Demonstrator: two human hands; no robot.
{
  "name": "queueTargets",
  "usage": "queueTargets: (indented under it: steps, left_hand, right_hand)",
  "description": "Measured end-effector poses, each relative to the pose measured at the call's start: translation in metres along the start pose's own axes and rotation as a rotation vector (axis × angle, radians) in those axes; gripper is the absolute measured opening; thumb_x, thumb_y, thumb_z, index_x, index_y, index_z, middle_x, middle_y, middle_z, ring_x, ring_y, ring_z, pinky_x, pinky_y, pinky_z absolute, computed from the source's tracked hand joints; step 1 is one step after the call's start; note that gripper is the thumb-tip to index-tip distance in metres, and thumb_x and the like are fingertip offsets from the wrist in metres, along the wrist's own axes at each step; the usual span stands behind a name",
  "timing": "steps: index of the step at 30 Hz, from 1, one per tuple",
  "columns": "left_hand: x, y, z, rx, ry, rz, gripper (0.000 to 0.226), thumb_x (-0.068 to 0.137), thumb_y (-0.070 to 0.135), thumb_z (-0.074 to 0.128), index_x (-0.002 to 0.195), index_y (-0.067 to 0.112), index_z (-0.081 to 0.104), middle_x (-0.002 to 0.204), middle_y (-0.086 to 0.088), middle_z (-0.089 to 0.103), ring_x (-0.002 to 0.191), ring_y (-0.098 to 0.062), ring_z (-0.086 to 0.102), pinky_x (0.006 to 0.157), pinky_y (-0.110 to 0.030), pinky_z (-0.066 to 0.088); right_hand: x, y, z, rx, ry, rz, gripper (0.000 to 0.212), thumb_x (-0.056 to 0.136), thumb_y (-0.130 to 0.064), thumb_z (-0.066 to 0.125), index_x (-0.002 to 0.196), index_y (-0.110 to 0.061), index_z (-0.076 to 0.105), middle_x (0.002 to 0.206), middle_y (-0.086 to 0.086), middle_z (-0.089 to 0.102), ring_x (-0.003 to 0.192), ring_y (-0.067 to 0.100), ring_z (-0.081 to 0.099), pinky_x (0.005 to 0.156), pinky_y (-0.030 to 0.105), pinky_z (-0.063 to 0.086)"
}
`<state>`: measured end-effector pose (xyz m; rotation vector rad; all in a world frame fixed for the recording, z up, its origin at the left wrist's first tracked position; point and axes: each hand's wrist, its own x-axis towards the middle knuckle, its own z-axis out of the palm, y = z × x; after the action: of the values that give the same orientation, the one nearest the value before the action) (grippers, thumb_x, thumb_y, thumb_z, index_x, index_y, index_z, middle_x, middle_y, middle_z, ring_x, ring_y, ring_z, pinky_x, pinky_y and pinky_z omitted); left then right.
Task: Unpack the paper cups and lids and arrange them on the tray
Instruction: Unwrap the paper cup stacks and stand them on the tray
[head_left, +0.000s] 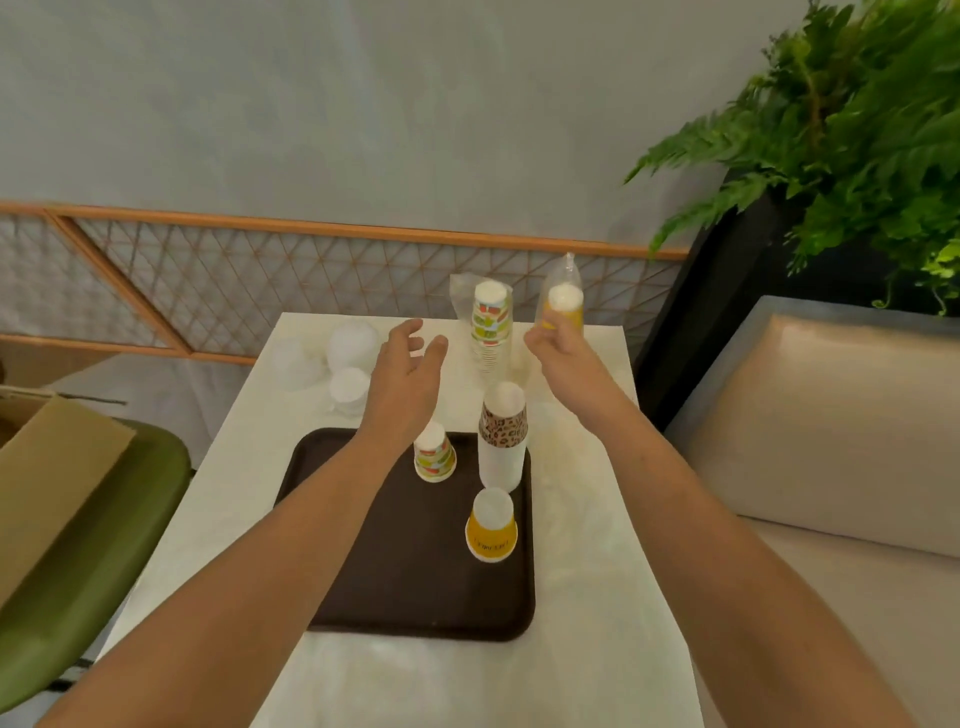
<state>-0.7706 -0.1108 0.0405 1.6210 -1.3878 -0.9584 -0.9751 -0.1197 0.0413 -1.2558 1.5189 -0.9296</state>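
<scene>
Brown tray (363, 597), on white table (597, 597).
Yellow cup (491, 530), inverted, near right of the tray.
Striped cup (435, 457), inverted, farther in.
Leopard-topped stack (503, 441), upright, at the tray's far right corner.
Left hand (405, 374), fingers loose and spread, holding nothing, above the table beyond the tray.
Bagged white lids (349, 364), just left of that hand.
Right hand (558, 348), fingers curled round the lower end of the bagged yellow cups (563, 304), which rise above the grip.
Bagged striped stack (491, 327), upright between both hands.
</scene>
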Motion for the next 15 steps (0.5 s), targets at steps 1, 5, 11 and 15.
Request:
queueTargets:
  steps: [1,5,11,15]
  left_hand:
    - [0.015,-0.003,0.007,-0.012,-0.008,-0.032,0.048,0.108,0.046,0.048,0.152,0.031,0.04,0.149,0.002,0.05,0.121,-0.009,0.05,0.096,-0.029,0.039]
    - [0.07,-0.025,0.034,-0.018,-0.041,-0.13,0.049,0.109,0.045,0.045,0.156,0.033,0.036,0.142,0.006,0.05,0.121,-0.011,0.048,0.096,-0.031,0.037]
    - [0.126,-0.064,0.073,0.005,-0.095,-0.239,0.048,0.11,0.032,0.041,0.157,0.036,0.036,0.149,-0.008,0.054,0.125,-0.027,0.059,0.111,-0.049,0.047]
    - [0.148,-0.078,0.088,0.011,-0.221,-0.317,0.066,0.105,0.019,0.05,0.164,0.034,0.023,0.152,-0.015,0.051,0.133,-0.033,0.055,0.113,-0.053,0.047]
  right_hand:
    - [0.017,0.006,0.002,-0.006,-0.034,0.038,0.06,0.11,-0.038,0.046,0.163,-0.023,0.024,0.161,0.001,0.041,0.147,0.019,0.039,0.11,0.031,0.033]
    - [0.078,0.033,0.016,0.002,-0.105,0.141,0.063,0.108,-0.043,0.047,0.163,-0.024,0.024,0.164,0.003,0.038,0.147,0.023,0.041,0.119,0.041,0.036]
    - [0.14,0.063,0.037,-0.017,-0.06,0.244,0.061,0.106,-0.037,0.049,0.16,-0.018,0.026,0.148,0.009,0.045,0.125,0.031,0.059,0.107,0.05,0.052]
    - [0.161,0.078,0.046,-0.047,-0.114,0.203,0.058,0.102,-0.028,0.054,0.155,-0.023,0.03,0.137,0.001,0.055,0.117,0.029,0.062,0.101,0.05,0.055]
